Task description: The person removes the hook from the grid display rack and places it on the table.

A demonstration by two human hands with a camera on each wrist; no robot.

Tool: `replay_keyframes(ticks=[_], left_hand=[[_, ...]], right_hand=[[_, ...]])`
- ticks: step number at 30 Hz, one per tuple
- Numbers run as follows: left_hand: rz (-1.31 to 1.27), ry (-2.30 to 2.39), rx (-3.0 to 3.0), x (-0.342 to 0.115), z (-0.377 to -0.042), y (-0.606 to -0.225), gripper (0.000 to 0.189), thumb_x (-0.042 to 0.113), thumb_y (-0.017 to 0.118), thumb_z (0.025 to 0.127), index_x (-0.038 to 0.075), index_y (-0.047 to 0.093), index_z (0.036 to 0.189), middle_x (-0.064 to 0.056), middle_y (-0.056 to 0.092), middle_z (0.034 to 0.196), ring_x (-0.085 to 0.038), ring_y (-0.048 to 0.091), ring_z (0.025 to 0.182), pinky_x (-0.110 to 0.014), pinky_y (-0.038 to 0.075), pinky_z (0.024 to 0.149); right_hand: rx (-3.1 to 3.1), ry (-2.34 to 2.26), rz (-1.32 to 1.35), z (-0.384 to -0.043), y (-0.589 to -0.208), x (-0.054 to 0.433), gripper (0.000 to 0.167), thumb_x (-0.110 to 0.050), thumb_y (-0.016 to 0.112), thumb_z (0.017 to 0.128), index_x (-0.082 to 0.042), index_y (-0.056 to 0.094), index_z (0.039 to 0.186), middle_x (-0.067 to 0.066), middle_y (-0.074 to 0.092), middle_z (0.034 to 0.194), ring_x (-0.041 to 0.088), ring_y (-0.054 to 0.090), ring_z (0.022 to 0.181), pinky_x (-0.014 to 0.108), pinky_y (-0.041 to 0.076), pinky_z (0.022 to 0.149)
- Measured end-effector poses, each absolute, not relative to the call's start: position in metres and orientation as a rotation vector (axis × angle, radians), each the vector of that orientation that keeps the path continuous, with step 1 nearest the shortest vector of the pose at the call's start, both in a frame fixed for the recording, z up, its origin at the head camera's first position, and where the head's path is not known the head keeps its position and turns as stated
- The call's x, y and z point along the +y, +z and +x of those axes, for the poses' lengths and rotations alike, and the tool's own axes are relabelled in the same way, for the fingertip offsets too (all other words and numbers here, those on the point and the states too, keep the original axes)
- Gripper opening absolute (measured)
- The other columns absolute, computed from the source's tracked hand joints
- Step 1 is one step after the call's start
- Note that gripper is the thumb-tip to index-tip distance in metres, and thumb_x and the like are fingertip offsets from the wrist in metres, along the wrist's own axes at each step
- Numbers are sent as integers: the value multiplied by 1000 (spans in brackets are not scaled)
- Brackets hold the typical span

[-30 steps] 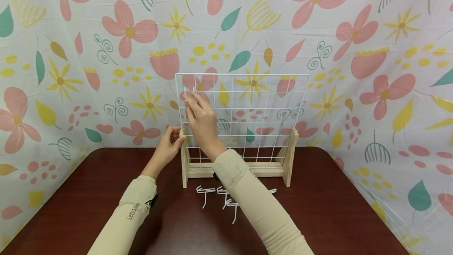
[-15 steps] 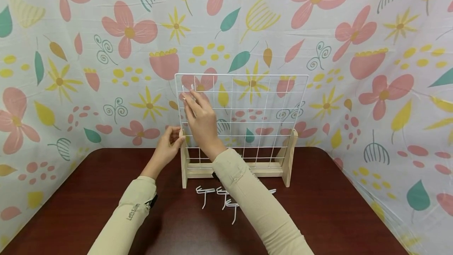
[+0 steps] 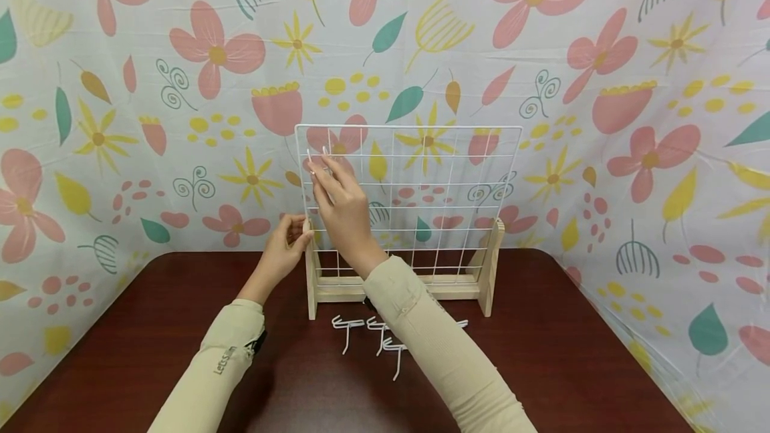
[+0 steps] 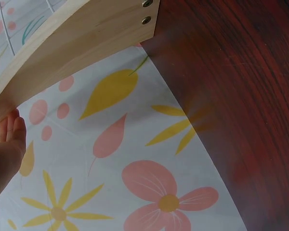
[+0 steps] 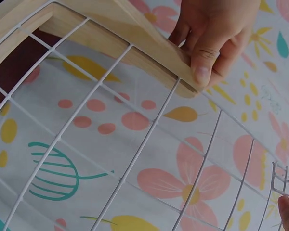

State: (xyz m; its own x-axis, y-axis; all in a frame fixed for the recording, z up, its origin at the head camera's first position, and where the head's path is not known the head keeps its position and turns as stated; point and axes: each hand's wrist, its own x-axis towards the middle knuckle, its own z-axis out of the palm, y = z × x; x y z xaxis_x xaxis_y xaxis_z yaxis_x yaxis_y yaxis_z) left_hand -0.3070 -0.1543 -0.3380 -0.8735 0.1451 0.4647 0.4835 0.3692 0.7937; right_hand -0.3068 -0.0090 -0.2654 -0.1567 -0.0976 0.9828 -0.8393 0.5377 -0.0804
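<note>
A white wire grid panel (image 3: 409,186) stands upright in a pale wooden stand (image 3: 490,272). My left hand (image 3: 285,248) pinches the top of the stand's left upright, thumb in front; the left wrist view has that wooden upright (image 4: 77,43) close up, with curled fingers at its end. Near the grid's upper left corner, my right hand (image 3: 347,212) holds a white wire hook (image 3: 325,151) against the wires. Two prong ends show above the fingertips; the hand covers most of the rest. In the right wrist view, the hook (image 5: 279,178) is at the grid's edge.
Several white wire hooks (image 3: 347,323) lie on the dark red-brown table (image 3: 198,326) in front of the stand, partly behind the right sleeve (image 3: 448,346). Behind the table hangs a flower-patterned cloth (image 3: 228,119).
The hook's prong ends rise slightly against the grid, then drop back a little. Both hands stay in nearly the same place, the left still on the upright.
</note>
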Motion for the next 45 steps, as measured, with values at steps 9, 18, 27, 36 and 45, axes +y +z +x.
replay_keyframes(ticks=[9, 18, 27, 36, 45], left_hand=[[-559, -1479, -2296, -163, -328, -357, 38, 11, 55, 98, -6, 44, 130, -26, 54, 120, -38, 54, 111, -51, 43, 99], [-572, -1484, -2279, -164, -331, -359, 37, 9, 56, 98, -8, 45, 128, -27, 55, 117, -38, 55, 108, -51, 45, 97], [-560, -1470, -2283, -163, -329, -358, 38, 9, 58, 97, -7, 44, 128, -27, 54, 120, -38, 55, 109, -51, 45, 98], [-550, -1467, -2299, -162, -328, -357, 40, 9, 57, 97, -9, 43, 130, -27, 54, 122, -39, 55, 111, -51, 44, 99], [-539, -1501, -2280, -161, -329, -357, 37, 8, 58, 97, -7, 45, 128, -26, 55, 121, -38, 55, 111, -50, 45, 99]], right_hand=[[-1604, 796, 825, -301, -269, -5, 20, -4, 63, 93, -2, 71, 111, 19, 63, 120, 26, 66, 91, 21, 52, 65], [-1602, 776, 839, -297, -275, 3, 21, -2, 66, 90, -4, 71, 110, 18, 64, 119, 29, 65, 100, 25, 55, 72], [-1611, 778, 855, -292, -282, 14, 19, -2, 64, 92, -2, 71, 110, 20, 63, 119, 30, 64, 99, 26, 56, 70], [-1623, 768, 885, -290, -288, 24, 21, -1, 64, 91, -1, 70, 112, 21, 62, 121, 30, 62, 105, 33, 56, 78], [-1618, 730, 892, -285, -296, 33, 22, -3, 67, 90, -4, 71, 112, 19, 63, 121, 30, 63, 104, 32, 55, 83]])
